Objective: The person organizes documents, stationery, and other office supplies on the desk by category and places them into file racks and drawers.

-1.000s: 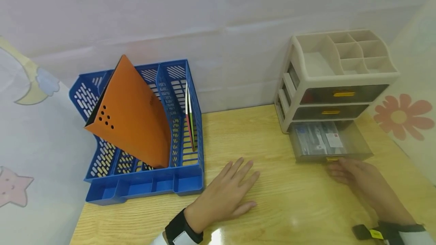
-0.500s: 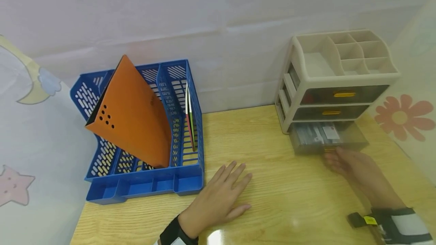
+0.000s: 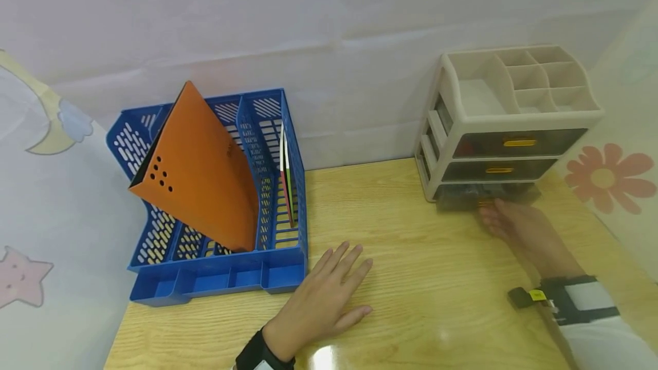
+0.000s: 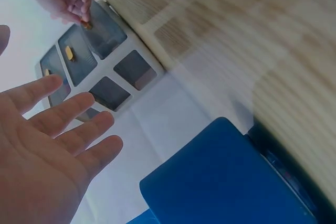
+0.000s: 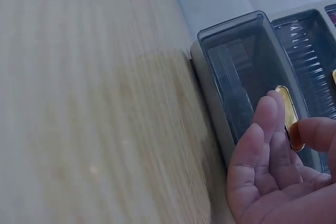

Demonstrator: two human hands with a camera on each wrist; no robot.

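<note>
My right hand pinches the small gold handle of the bottom drawer between thumb and fingers. This smoky see-through drawer sticks out a short way from the cream desktop drawer unit. Through its wall in the right wrist view, pale flat contents show dimly. My left hand lies palm down over the wooden table, fingers straight and spread, holding nothing. It is nearest to the front right corner of a blue desk file rack.
An orange folder leans in the blue rack, with thin booklets in the right slot. Two more drawers with gold handles, both closed, sit above the bottom one. A white cloth backdrop stands behind the wooden table.
My right hand has moved away from me with the bottom drawer, which has slid most of the way into the unit. The left hand has shifted slightly left.
</note>
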